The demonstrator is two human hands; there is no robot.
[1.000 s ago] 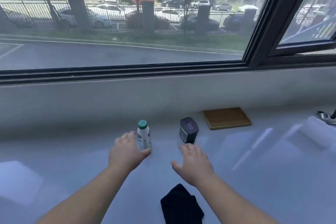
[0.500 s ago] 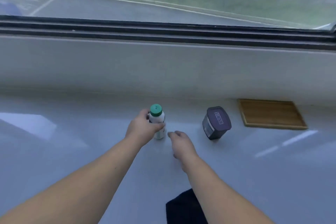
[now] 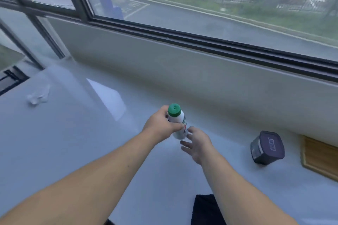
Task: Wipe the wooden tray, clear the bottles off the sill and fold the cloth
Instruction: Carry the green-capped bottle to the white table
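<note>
My left hand [image 3: 161, 124] grips a small white bottle with a green cap [image 3: 178, 119], tilted and raised a little off the white sill [image 3: 73, 133]. Just right of and below the bottle, my right hand [image 3: 197, 144] hovers with its fingers spread and holds nothing. A dark jar with a purple lid [image 3: 267, 148] stands on the sill further right. The wooden tray [image 3: 320, 159] lies at the right edge, partly cut off. A black cloth [image 3: 204, 210] sits at the bottom, partly behind my right forearm.
A low white wall [image 3: 182, 71] under the dark window frame [image 3: 201, 40] bounds the sill at the back. A small clear object [image 3: 37, 97] lies on the sill at far left. A dark vent or gap [image 3: 11, 78] shows at the left edge.
My left hand closed on the bottle and lifted it, tilting it. My right hand drew in beside it. My view swung left, so the jar and tray now sit far right.
</note>
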